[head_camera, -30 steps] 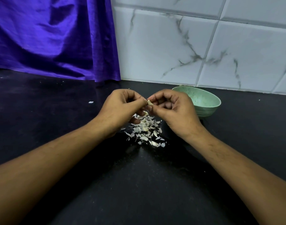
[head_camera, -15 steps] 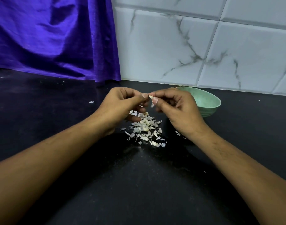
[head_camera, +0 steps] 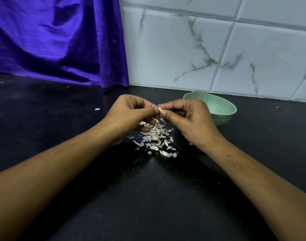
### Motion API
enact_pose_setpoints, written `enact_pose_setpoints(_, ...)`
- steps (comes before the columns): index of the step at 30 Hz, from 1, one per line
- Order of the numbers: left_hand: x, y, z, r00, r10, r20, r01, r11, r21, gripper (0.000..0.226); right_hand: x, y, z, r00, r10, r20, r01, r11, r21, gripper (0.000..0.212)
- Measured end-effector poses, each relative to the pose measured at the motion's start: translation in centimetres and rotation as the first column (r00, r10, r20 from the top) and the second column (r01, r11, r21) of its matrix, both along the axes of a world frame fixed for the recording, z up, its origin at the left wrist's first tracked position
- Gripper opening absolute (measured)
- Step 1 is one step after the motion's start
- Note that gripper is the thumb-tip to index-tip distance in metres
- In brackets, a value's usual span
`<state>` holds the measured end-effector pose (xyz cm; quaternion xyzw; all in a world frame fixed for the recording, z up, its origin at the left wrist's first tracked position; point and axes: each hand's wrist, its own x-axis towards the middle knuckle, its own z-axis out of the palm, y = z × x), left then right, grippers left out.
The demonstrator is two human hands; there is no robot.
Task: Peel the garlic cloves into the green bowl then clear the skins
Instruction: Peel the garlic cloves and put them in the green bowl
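The left hand (head_camera: pixel 129 115) and right hand (head_camera: pixel 188 117) meet above the black speckled stone desk (head_camera: pixel 148 197), and their fingers (head_camera: pixel 148 111) are curled narrow, pinching one small pale garlic clove (head_camera: pixel 160 109) between the tips. Compared with a second ago, both hands sit slightly higher. A loose strip of skin (head_camera: pixel 162 120) now dangles under the right thumb, over the heap of white papery skins (head_camera: pixel 155 136). This clove seems nearly bare and probably goes next into the round pale-green plastic bowl (head_camera: pixel 223 103), which stands just behind the right hand. The bowl's contents cannot be told. The skins are not yet cleared.
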<state>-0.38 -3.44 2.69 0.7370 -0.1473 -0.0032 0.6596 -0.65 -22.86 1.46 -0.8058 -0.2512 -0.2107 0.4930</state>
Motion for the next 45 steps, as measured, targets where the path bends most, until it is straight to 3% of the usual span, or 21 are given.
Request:
enact_pose_setpoints(8,-0.3,0.1,0.5,0.999,-0.029,-0.032,0.029,0.999,-0.017,0.014,-0.1,-0.3,0.4,0.989,-0.058,0.137,0.079,0.986,-0.148,0.019)
enact_pose_setpoints(14,-0.5,-0.4,0.3,0.991,0.021,-0.135,-0.029,0.998,-0.051,0.011,-0.2,-0.2,0.3,0.967,-0.073,0.244,0.145,0.946,-0.291,0.02)
enact_pose_setpoints(21,-0.4,-1.0,0.1,0.965,0.061,-0.253,-0.094,0.988,-0.119,0.014,-0.5,0.3,0.3,0.963,-0.085,0.256,0.164,0.937,-0.307,0.018)
enact_pose_setpoints(29,-0.6,-1.3,0.3,0.933,0.044,-0.356,-0.138,0.961,-0.241,0.013,-0.7,1.0,-0.1,0.964,-0.101,0.247,0.158,0.961,-0.227,0.017)
enact_pose_setpoints(37,-0.6,-1.0,0.4,0.982,0.02,-0.185,-0.057,0.978,-0.199,0.009,-0.1,0.8,-0.1,1.0,0.004,0.017,-0.005,0.997,0.077,0.015)
enact_pose_setpoints(41,-0.5,-1.1,0.3,0.992,0.039,-0.121,-0.056,0.989,-0.139,0.019,0.1,0.7,-0.3,0.999,0.052,-0.007,-0.051,0.989,0.14,0.015)
enact_pose_setpoints(45,-0.4,-1.1,0.3,0.993,0.029,-0.113,-0.042,0.992,-0.117,0.009,-0.2,1.2,-0.1,0.993,0.114,-0.041,-0.096,0.949,0.299,0.017)
